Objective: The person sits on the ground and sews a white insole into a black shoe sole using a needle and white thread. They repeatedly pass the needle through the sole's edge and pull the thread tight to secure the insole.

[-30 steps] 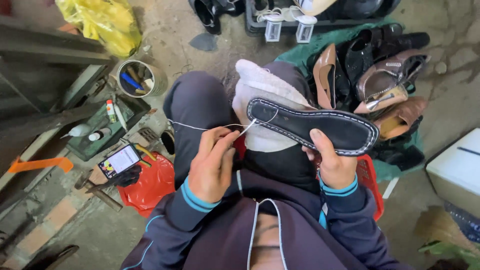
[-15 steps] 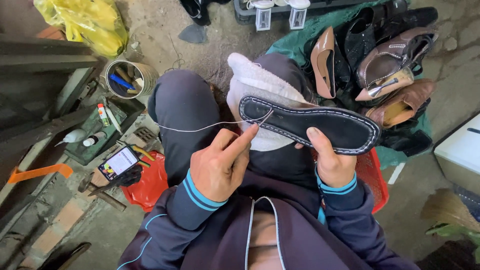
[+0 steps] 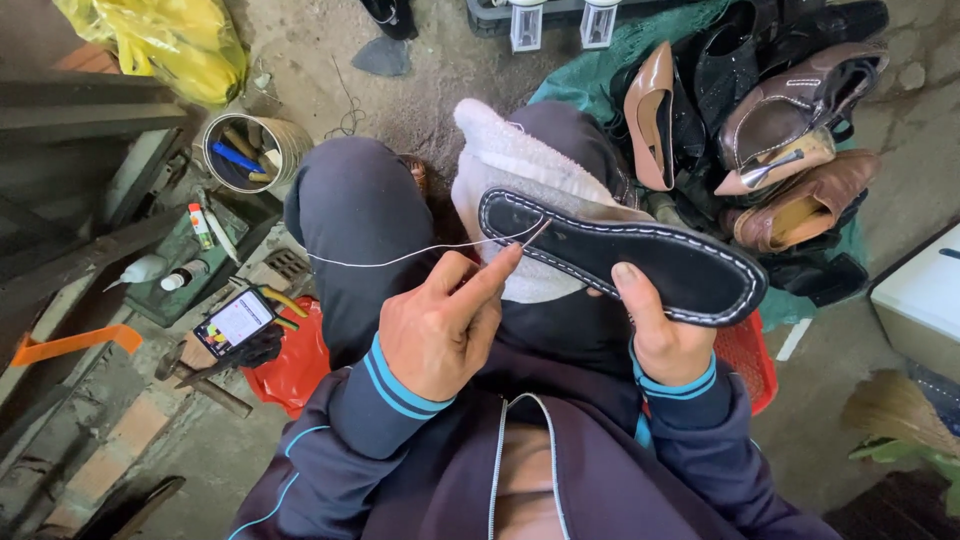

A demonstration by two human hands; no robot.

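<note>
A black shoe sole with white stitching round its edge lies across my lap, over a white cloth on my knee. My right hand grips the sole from below, thumb on its top face. My left hand pinches a thin needle at the sole's left end. A white thread runs from the needle leftward across my dark trouser leg.
Several worn shoes are piled on a green cloth at upper right. At left stand a tin of tools, a green tray with small bottles, a phone and a red plastic bag. A yellow bag lies top left, and a white box sits at right.
My left hand has moved closer to the sole's left end with the needle, and the thread now trails leftward over my leg. The view has shifted slightly.
</note>
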